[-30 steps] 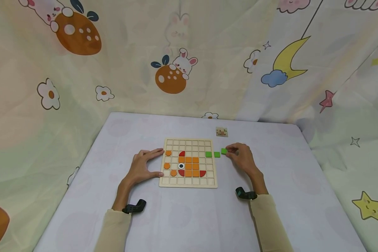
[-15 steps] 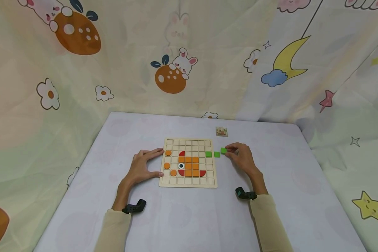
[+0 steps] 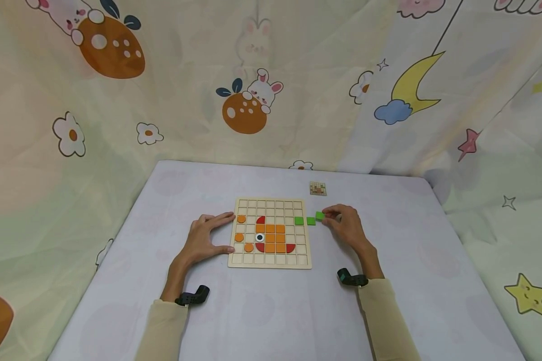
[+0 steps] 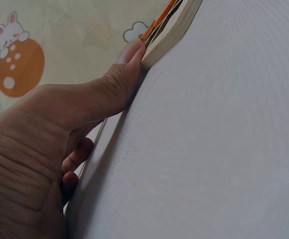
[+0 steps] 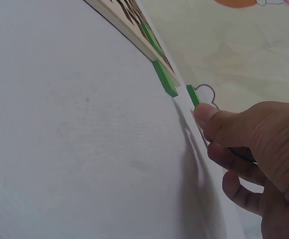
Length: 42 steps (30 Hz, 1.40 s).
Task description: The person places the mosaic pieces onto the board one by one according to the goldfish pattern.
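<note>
A wooden grid board (image 3: 271, 260) lies on the table with orange squares (image 3: 270, 238), red quarter-round pieces (image 3: 291, 248), an eye piece (image 3: 259, 237) and orange discs (image 3: 241, 219) on it. My left hand (image 3: 201, 239) touches its left edge, thumb and fingers spread apart; in the left wrist view the thumb (image 4: 109, 87) presses near a corner. My right hand (image 3: 347, 224) pinches a green square tile (image 3: 319, 216) off the board's right side, seen also as a green tile (image 5: 192, 94) in the right wrist view. Another green tile (image 3: 311, 221) sits against the board's right edge, and one (image 3: 299, 220) is on the grid.
A small patterned card (image 3: 318, 188) lies beyond the board, near the back of the white-covered table (image 3: 271, 321). Printed cloth (image 3: 185, 100) hangs behind and at the sides. Each wrist wears a black strap device (image 3: 352, 277).
My right hand has shifted very slightly left, toward the board, with the green tile in its pinch. The left hand and the pieces on the board look the same.
</note>
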### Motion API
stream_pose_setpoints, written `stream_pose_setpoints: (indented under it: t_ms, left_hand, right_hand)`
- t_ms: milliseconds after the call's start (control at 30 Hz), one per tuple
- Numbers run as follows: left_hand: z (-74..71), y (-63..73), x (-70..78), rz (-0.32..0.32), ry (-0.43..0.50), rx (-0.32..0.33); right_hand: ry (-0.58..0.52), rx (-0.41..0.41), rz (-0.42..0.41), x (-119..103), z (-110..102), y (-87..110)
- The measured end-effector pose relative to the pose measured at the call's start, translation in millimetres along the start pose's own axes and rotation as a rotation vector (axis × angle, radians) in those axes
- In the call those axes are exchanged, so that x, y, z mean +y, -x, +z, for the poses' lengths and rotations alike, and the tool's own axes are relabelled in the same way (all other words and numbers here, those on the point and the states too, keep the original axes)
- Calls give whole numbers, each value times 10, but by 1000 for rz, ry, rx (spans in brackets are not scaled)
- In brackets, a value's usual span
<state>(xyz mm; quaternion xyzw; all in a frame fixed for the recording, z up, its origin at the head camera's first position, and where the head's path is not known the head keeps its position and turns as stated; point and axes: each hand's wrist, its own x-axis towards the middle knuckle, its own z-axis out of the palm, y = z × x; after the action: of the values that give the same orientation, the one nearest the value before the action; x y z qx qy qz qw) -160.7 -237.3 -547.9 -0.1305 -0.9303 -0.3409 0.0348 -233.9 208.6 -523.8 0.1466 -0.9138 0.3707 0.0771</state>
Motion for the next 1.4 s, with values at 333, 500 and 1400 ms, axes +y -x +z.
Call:
stream_pose_setpoints:
  t_ms: [333, 500, 1400]
  left_hand:
    - [0, 1, 3, 14, -18, 11]
    - [-1, 0, 3, 20, -32, 14]
    - [-5, -4, -9, -4, -20, -1]
  right_hand:
    - [17, 10, -10, -16, 2, -13]
    - [10, 1, -18, -25, 25, -22]
    - [-41, -66, -58, -217, 147, -68]
